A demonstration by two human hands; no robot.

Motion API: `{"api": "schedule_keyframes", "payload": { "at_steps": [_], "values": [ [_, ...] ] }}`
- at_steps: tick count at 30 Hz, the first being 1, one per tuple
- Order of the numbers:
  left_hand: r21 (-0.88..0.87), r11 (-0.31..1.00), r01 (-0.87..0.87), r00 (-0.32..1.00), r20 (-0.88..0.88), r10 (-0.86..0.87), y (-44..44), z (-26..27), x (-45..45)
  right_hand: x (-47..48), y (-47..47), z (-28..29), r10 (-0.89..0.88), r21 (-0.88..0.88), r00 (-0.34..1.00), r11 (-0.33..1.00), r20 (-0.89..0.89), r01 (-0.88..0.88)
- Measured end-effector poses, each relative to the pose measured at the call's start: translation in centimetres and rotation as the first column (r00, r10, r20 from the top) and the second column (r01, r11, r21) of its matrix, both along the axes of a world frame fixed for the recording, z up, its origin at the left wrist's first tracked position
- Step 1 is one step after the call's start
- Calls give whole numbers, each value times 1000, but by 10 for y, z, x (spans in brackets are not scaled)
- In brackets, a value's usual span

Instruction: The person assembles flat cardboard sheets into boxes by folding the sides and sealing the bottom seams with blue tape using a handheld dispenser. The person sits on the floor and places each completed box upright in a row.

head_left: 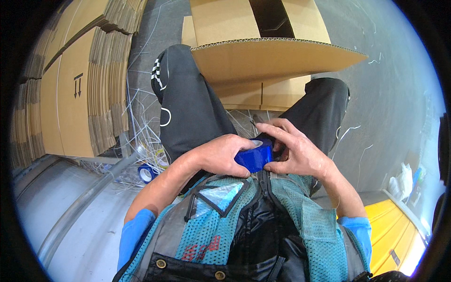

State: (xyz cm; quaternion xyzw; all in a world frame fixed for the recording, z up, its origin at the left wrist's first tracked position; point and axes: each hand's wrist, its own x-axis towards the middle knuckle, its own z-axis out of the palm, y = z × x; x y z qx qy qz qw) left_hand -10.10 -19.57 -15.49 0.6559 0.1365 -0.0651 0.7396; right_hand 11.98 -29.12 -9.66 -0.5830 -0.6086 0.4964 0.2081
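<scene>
Above my lap, my left hand point(225, 155) grips a roll of blue adhesive tape point(254, 159), its thumb over the white core. My right hand point(294, 148) is at the roll's right side, with the thumb at its lower edge. Some right fingers stretch forward past the roll while others curl behind it. By those fingertips is a small, blurred dark thing point(257, 119); I cannot tell what it is or whether it is held. Between my knees and beyond stands a corrugated cardboard box point(225, 28) with a flap point(275, 58) raised toward me.
Bundled flat cardboard boxes point(67, 95) are stacked at left. Loose white strapping point(141, 116) litters the floor, with another blue tape roll point(147, 173) by a metal pipe point(84, 201). A white plastic bag point(401, 183) and a yellow object point(391, 232) are at right.
</scene>
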Motion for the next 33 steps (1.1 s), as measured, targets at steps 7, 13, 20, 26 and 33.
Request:
{"api": "schedule_keyframes", "payload": {
  "at_steps": [7,13,20,26,33],
  "values": [
    [16,999,46,999,4,-46,0,-1,1,7,-4,-18,128,-108,985,984,-113,-140],
    [48,995,90,996,-14,-90,1,-2,2,2,0,-8,186,-54,982,981,-32,-187],
    [19,997,74,997,-6,-74,1,-3,1,10,-7,-20,109,-56,988,992,-108,-115],
    [50,997,61,998,-17,-60,1,-1,3,6,-3,-11,117,-71,990,990,-81,-122],
    [34,997,73,997,-36,-72,1,0,5,9,-8,-31,171,157,985,974,-23,-165]
  ]
}}
